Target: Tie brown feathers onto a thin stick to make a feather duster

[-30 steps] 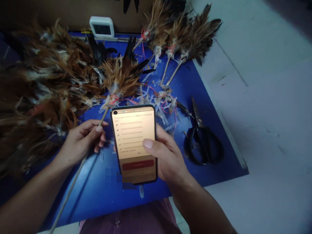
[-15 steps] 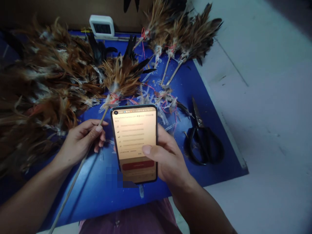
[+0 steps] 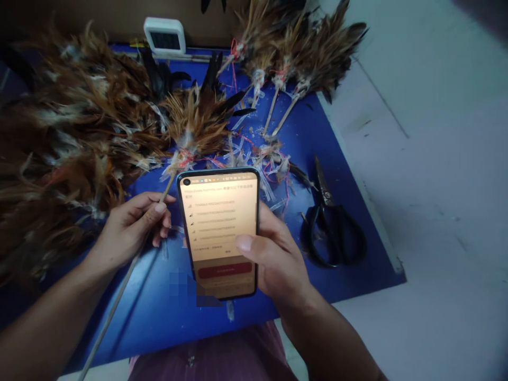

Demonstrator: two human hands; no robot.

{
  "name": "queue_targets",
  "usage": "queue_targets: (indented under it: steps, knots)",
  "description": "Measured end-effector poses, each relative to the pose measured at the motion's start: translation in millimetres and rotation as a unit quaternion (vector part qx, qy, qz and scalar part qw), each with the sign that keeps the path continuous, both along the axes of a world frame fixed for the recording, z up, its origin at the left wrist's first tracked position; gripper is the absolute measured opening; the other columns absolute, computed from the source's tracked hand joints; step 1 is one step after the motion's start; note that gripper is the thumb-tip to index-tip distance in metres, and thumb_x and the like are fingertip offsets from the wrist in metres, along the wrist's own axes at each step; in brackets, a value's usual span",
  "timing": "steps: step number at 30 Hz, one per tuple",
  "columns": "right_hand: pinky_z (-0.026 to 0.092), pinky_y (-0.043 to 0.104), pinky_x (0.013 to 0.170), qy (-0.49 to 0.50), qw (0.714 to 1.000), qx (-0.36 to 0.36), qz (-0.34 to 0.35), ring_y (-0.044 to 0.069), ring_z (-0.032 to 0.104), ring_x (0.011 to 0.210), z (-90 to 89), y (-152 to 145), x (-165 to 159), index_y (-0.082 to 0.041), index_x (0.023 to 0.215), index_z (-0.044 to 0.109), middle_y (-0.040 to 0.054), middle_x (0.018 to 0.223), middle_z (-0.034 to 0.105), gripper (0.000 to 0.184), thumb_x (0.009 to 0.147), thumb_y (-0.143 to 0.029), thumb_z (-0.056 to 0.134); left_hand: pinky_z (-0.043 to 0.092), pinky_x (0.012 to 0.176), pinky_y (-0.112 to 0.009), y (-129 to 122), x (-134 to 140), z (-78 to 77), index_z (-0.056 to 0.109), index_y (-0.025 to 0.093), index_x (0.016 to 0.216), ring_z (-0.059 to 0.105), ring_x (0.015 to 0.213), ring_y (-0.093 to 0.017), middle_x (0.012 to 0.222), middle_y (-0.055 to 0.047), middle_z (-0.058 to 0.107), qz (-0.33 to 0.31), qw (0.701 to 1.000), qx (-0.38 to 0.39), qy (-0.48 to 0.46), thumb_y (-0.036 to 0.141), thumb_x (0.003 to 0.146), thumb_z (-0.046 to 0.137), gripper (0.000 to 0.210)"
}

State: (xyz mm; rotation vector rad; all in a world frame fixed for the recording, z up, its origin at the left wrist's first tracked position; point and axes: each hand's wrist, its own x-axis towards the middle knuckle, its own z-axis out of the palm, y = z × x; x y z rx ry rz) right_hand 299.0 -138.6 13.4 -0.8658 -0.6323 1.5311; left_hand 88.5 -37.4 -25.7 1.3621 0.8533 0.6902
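Observation:
My left hand (image 3: 137,222) pinches the thin stick of a feather duster (image 3: 119,288) between thumb and fingers. The stick runs from the lower left up to a bunch of brown and black feathers (image 3: 198,121), bound at its base with pink string and clear strips. In my right hand (image 3: 273,248) is a smartphone (image 3: 220,211), held upright with its lit screen towards me and the thumb over the screen. The screen shows a list above a red button. Behind the phone, most of my right fingers are hidden, and so is part of the table.
Black-handled scissors (image 3: 331,227) lie at the right of the blue table (image 3: 369,264). Loose brown feathers (image 3: 91,116) heap up at the left. Several tied feather bundles (image 3: 297,58) lie at the back right. A white digital display (image 3: 164,36) stands behind. Plastic and string scraps (image 3: 270,164) litter the middle.
The phone has come slightly closer to me and looks a little larger. The view has shifted slightly. Both hands keep their grip.

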Motion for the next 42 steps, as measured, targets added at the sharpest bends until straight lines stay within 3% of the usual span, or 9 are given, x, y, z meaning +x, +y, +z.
queue_targets:
  steps: [12, 20, 28, 35, 42]
  knots:
    - [0.055, 0.048, 0.087, 0.001, 1.000, 0.012, -0.006, 0.026, 0.067, 0.101, -1.1, -3.9, -1.0, -0.025, 0.116, 0.059, 0.0044, 0.105, 0.070, 0.034, 0.083, -0.034, 0.061, 0.045, 0.036, -0.013, 0.4, 2.3, 4.7, 0.069, 0.017, 0.093, 0.052, 0.041, -0.006, 0.058, 0.003, 0.061, 0.000, 1.000, 0.007, -0.007, 0.034, 0.088, 0.064, 0.019]
    - [0.055, 0.047, 0.087, -0.022, 1.000, 0.008, 0.000, 0.026, 0.066, 0.102, -1.3, -4.6, -0.6, -0.026, 0.117, 0.059, 0.0044, 0.108, 0.070, 0.035, 0.085, -0.041, 0.062, 0.046, 0.037, -0.015, -1.3, 1.3, 3.0, 0.069, 0.018, 0.096, 0.053, 0.043, -0.007, 0.060, 0.002, 0.062, 0.005, 1.000, -0.007, 0.001, 0.036, 0.086, 0.065, 0.020]
    - [0.057, 0.046, 0.087, -0.031, 0.999, -0.005, -0.022, 0.023, 0.068, 0.097, 2.0, -4.8, -3.0, -0.027, 0.112, 0.060, 0.0023, 0.105, 0.071, 0.026, 0.087, -0.034, 0.059, 0.044, 0.035, -0.013, -0.7, 3.1, 4.5, 0.070, 0.019, 0.101, 0.052, 0.041, -0.006, 0.059, 0.003, 0.062, 0.004, 1.000, 0.003, 0.003, 0.036, 0.086, 0.065, 0.023]
    - [0.053, 0.049, 0.093, -0.037, 0.999, 0.004, 0.008, 0.026, 0.066, 0.105, -2.6, -6.9, 2.2, -0.026, 0.120, 0.057, 0.0043, 0.107, 0.071, 0.039, 0.082, -0.030, 0.063, 0.045, 0.036, -0.014, -0.6, 0.4, 2.2, 0.070, 0.020, 0.100, 0.052, 0.041, -0.007, 0.058, 0.003, 0.061, 0.004, 1.000, 0.002, 0.005, 0.035, 0.087, 0.064, 0.021]
    - [0.055, 0.047, 0.089, 0.004, 1.000, 0.016, 0.013, 0.025, 0.067, 0.101, 1.3, -5.7, -0.2, -0.026, 0.118, 0.057, 0.0034, 0.105, 0.071, 0.036, 0.084, -0.031, 0.062, 0.045, 0.036, -0.015, -0.6, 2.1, 3.0, 0.069, 0.019, 0.097, 0.052, 0.041, -0.007, 0.058, 0.003, 0.061, 0.005, 1.000, -0.001, 0.002, 0.037, 0.085, 0.066, 0.022]
